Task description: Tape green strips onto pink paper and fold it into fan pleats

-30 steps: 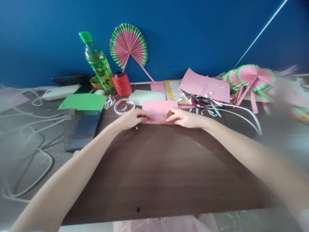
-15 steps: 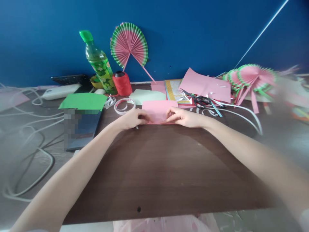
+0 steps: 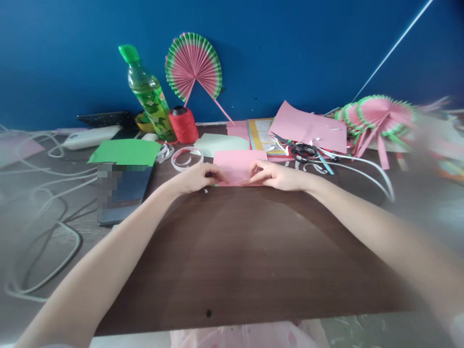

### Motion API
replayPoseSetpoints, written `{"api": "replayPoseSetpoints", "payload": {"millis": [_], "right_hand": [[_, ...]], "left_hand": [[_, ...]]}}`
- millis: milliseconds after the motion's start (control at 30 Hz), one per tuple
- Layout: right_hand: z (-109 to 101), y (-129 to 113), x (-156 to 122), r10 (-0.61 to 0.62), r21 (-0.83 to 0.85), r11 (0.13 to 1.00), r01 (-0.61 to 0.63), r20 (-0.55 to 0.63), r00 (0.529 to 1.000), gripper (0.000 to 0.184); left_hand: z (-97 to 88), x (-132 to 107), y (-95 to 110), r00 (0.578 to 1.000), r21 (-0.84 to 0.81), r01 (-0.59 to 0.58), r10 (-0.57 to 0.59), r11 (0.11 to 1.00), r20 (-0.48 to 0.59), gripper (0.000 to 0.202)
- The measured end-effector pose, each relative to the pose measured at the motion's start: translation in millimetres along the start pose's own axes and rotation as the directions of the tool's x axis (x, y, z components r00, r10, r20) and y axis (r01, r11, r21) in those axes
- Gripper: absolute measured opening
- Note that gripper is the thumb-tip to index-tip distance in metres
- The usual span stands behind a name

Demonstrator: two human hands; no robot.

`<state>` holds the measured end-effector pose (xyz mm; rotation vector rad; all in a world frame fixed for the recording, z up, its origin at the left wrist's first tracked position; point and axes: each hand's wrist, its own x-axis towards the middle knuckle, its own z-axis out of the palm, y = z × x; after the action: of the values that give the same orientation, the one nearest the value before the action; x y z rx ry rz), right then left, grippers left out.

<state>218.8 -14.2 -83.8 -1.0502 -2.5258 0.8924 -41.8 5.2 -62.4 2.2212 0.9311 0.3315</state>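
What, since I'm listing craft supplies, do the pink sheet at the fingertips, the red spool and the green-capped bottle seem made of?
Pink sheet: probably matte paper; thin and evenly coloured.
Red spool: likely wound thread around a dark core; fibre unclear.
Green-capped bottle: seemingly glossy plastic, see-through with highlights, though glass isn't excluded.

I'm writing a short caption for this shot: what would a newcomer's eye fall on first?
Probably the pleated pink-and-green paper fan, which stands out against the blue wall at the back. Just left of it are a green-capped bottle and, below the fan, a red spool. In the middle, the left hand and right hand meet the near part of a small pink sheet.
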Motion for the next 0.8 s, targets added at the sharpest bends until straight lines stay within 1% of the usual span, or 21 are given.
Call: {"api": "replayPoseSetpoints", "payload": {"millis": [100, 233, 300, 467, 567, 667, 800], "right_hand": [[0.2, -0.1, -0.2, -0.008, 0.002, 1.000, 0.008, 0.000, 1.000, 0.041], [-0.2, -1.2, 0.4, -0.038, 0.000, 0.999, 0.038, -0.016, 0.999, 0.045], [-1.6, -2.0, 0.6, -0.045, 0.004, 0.999, 0.045, -0.028, 0.999, 0.045], [-10.3, -3.8, -1.6, -0.008, 0.105, 0.994, 0.011, -0.030, 1.000, 0.042], [-15.6, -4.9, -3.7, 0.004, 0.134, 0.991, -0.003, -0.007, 1.000, 0.040], [-17.4, -4.1, -4.8, -0.006, 0.147, 0.989, 0.004, 0.009, 1.000, 0.038], [-15.1, 0.9, -4.5, -0.039, 0.155, 0.987, 0.040, -0.009, 0.999, 0.035]], "left_hand": [[-0.5, -0.7, 0.9, 1.000, 0.040, -0.019, 0.019, 0.999, -0.004, 0.026], [-0.6, -1.6, 1.2, 0.994, 0.119, -0.106, 0.104, 0.987, 0.026, 0.026], [-0.3, -2.1, 0.6, 0.992, 0.145, -0.125, 0.120, 0.982, 0.043, 0.028], [1.6, -1.9, -3.2, 0.995, 0.228, -0.102, 0.097, 0.968, 0.032, 0.030], [2.6, -1.2, -5.4, 0.995, 0.235, -0.101, 0.095, 0.967, 0.037, 0.029], [2.7, -1.2, -5.7, 0.995, 0.232, -0.094, 0.088, 0.968, 0.037, 0.029], [2.1, -2.1, -3.9, 0.994, 0.231, -0.105, 0.099, 0.967, 0.039, 0.029]]}}
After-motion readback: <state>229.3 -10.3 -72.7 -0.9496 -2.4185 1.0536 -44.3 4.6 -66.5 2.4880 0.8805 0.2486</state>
